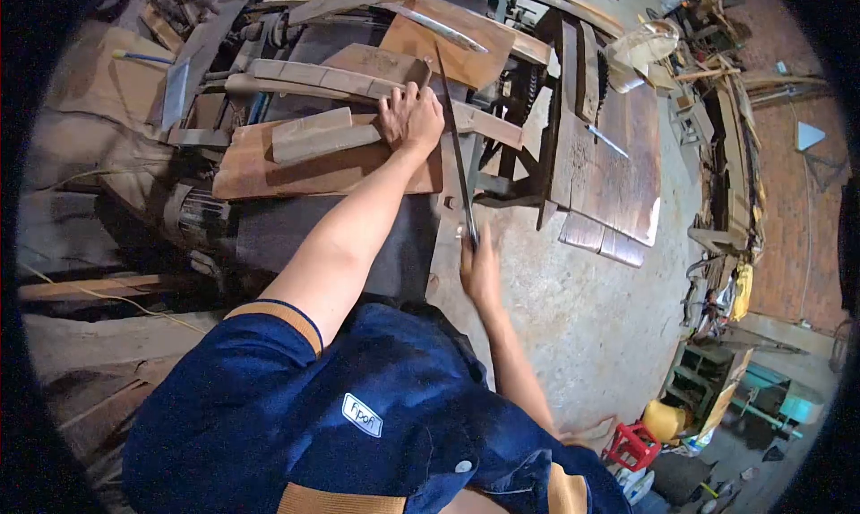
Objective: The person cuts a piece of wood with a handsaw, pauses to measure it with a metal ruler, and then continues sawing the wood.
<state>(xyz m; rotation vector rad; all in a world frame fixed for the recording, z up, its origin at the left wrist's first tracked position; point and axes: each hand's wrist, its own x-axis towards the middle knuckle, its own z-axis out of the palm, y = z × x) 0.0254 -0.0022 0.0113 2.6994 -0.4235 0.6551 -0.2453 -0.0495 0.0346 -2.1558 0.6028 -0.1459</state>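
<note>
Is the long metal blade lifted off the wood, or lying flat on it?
Lifted. The right hand grips the long metal blade at its near end; it slants above the board, where the left hand presses a wood piece.

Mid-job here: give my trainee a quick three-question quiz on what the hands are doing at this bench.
1. True or false: the left hand presses on a wood block lying on a board.
2. What does the right hand grip?
A. a long metal blade
B. a hammer
C. a brush
3. Fill in: the blade runs just to the ___ of the left hand.

Key: 1 true; 2 A; 3 right
</note>
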